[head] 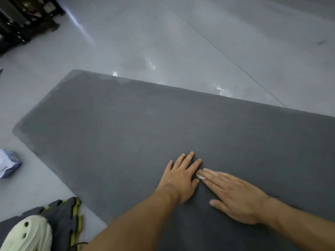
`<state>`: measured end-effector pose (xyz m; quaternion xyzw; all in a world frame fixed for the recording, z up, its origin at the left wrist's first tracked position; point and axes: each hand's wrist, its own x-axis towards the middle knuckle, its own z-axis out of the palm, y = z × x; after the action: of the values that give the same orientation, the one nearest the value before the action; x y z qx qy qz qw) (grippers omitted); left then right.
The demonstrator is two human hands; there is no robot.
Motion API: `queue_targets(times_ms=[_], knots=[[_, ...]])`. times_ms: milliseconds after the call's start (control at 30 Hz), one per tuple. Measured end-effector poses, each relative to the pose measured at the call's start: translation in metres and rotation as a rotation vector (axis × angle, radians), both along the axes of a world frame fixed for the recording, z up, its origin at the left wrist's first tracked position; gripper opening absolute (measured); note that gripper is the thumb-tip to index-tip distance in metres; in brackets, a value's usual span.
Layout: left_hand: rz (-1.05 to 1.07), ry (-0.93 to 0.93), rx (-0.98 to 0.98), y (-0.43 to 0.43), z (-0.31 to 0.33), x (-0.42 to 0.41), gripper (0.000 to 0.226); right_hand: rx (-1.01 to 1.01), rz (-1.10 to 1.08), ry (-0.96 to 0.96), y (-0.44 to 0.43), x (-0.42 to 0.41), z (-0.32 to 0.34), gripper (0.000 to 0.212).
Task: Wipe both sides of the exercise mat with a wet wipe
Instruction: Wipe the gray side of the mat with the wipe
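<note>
Left forearm reached in from bottom edge; left hand lay flat, palm down, fingers slightly spread on grey exercise mat. Right hand also flat, fingers straight and together, pressing white wet wipe onto mat. Only a sliver showed at the fingertips, just beside left hand. Mat lay unrolled on floor. Wipes pack and pale shoe off mat's left.
</note>
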<state>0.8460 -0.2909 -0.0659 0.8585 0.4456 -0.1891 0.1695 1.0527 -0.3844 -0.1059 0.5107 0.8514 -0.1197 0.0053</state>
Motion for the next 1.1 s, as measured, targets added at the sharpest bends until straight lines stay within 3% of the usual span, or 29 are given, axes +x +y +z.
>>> queue_targets(times_ms=[100,167,267,400,633,733,833,900,1000,1100], knots=[[0.028,0.001,0.014,0.009,-0.005,-0.027,0.066,-0.022,-0.138,-0.103,0.029,0.023,0.001,0.070],[0.012,0.006,0.020,0.019,-0.007,-0.047,0.068,-0.153,-0.255,-0.213,0.047,0.041,0.013,0.083],[0.003,-0.009,0.015,0.036,-0.007,-0.071,0.070,-0.252,-0.196,-0.299,0.065,0.049,0.033,0.108],[0.021,-0.023,-0.003,0.055,-0.008,-0.102,0.071,-0.468,-0.226,-0.352,0.074,0.011,0.059,0.116],[-0.101,-0.059,0.025,0.091,-0.013,-0.154,0.071,-0.272,-0.889,0.013,0.058,-0.097,0.026,0.094],[-0.124,-0.063,0.051,0.104,-0.018,-0.163,0.070,-0.160,-0.770,0.017,0.049,-0.151,0.018,0.074],[-0.192,-0.080,0.057,0.120,-0.022,-0.170,0.066,-0.093,-0.566,-0.002,0.034,-0.204,0.017,0.072],[-0.238,-0.099,0.060,0.132,-0.025,-0.174,0.065,-0.099,-0.547,-0.032,0.032,-0.219,0.014,0.072],[-0.222,-0.130,0.077,0.155,-0.030,-0.181,0.069,-0.077,-0.722,-0.064,0.052,-0.212,0.009,0.075],[-0.139,-0.148,0.076,0.190,-0.031,-0.197,0.064,-0.085,-1.058,-0.018,0.082,-0.196,0.003,0.080]])
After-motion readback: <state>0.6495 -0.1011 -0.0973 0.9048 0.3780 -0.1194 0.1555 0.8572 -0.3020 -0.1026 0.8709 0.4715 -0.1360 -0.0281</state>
